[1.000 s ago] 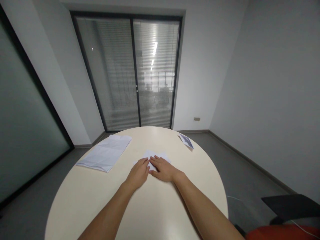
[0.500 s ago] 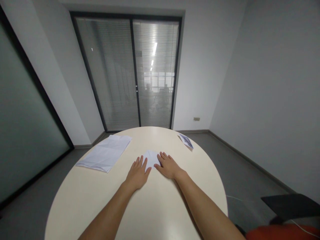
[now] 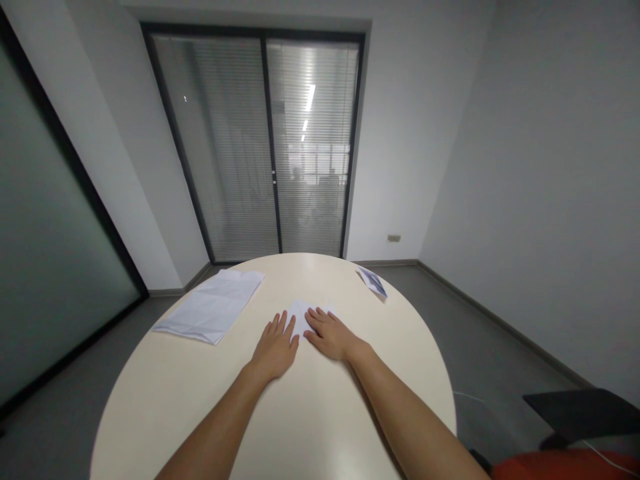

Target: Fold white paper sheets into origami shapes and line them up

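Observation:
A small sheet of white paper [image 3: 299, 320], which looks folded, lies on the round table near its middle. My left hand [image 3: 277, 347] rests on the paper's left edge, fingers spread and pointing away from me. Flat across its right part lies my right hand [image 3: 331, 333], with the fingers stretched out and hiding much of the sheet. Only the middle strip and a bit of the far right corner show between and behind the hands.
The round cream table [image 3: 295, 427] fills the foreground. At its left edge lies a stack of large white sheets [image 3: 213, 307]; at the far right edge, a folded printed paper [image 3: 373, 283]. A chair with a black armrest [image 3: 585, 412] and red seat [image 3: 565, 465] stands at right.
My right hand has slid a little to the left over the paper, closer to my left hand. The left hand has hardly moved.

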### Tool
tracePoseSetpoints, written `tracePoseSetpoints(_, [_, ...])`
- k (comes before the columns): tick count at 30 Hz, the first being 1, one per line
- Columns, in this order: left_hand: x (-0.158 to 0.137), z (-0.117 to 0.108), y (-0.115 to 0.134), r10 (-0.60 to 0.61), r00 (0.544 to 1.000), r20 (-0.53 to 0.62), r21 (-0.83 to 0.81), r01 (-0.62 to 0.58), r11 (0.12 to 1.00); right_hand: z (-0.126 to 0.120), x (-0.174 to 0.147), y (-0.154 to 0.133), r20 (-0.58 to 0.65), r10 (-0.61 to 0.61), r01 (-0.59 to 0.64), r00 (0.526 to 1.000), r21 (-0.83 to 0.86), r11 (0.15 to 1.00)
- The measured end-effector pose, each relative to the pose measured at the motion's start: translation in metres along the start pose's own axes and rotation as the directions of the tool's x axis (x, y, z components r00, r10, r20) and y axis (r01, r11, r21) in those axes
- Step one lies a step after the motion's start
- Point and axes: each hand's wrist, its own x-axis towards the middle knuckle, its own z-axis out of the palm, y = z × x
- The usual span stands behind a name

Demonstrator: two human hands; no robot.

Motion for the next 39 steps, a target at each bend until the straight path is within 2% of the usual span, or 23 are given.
tracePoseSetpoints(5, [-0.002, 0.001, -0.001, 0.004, 1.0, -0.013, 0.01, -0.004, 1.0, -0.002, 0.0, 0.009, -0.035, 0.129, -0.131, 0.991, -0.035, 0.991])
tracePoseSetpoints(10, [-0.004, -0.004, 0.002, 0.029, 0.998, -0.053, 0.001, -0.029, 1.0, -0.003, -0.001, 0.009, -0.076, 0.112, -0.117, 0.991, -0.061, 0.991])
tracePoseSetpoints(13, [-0.004, -0.008, 0.003, 0.133, 0.989, -0.058, -0.027, -0.135, 0.99, -0.003, -0.001, 0.008, -0.09, 0.076, -0.083, 0.993, -0.085, 0.993])
tracePoseSetpoints(16, [-0.004, -0.011, 0.003, 0.278, 0.959, -0.044, -0.101, -0.282, 0.954, -0.003, -0.001, 0.008, -0.107, 0.031, -0.04, 0.994, -0.084, 0.996])
tracePoseSetpoints(19, [-0.003, -0.012, 0.004, 0.332, 0.941, -0.063, -0.137, -0.338, 0.931, -0.003, -0.001, 0.007, -0.119, 0.022, -0.034, 0.993, -0.094, 0.995])
tracePoseSetpoints(25, [-0.003, -0.013, 0.005, 0.225, 0.971, -0.082, -0.085, -0.231, 0.969, -0.008, -0.002, 0.003, -0.13, 0.004, -0.022, 0.992, -0.137, 0.99])
tracePoseSetpoints(33, [-0.001, -0.011, 0.002, 0.075, 0.987, -0.143, -0.008, -0.077, 0.997, -0.012, 0.001, 0.005, -0.177, -0.187, 0.159, 0.966, -0.159, 0.974])
tracePoseSetpoints(39, [0.002, -0.004, -0.003, 0.028, 0.985, -0.172, -0.016, -0.031, 0.999, -0.013, 0.003, 0.005, -0.189, -0.235, 0.218, 0.953, -0.105, 0.97])
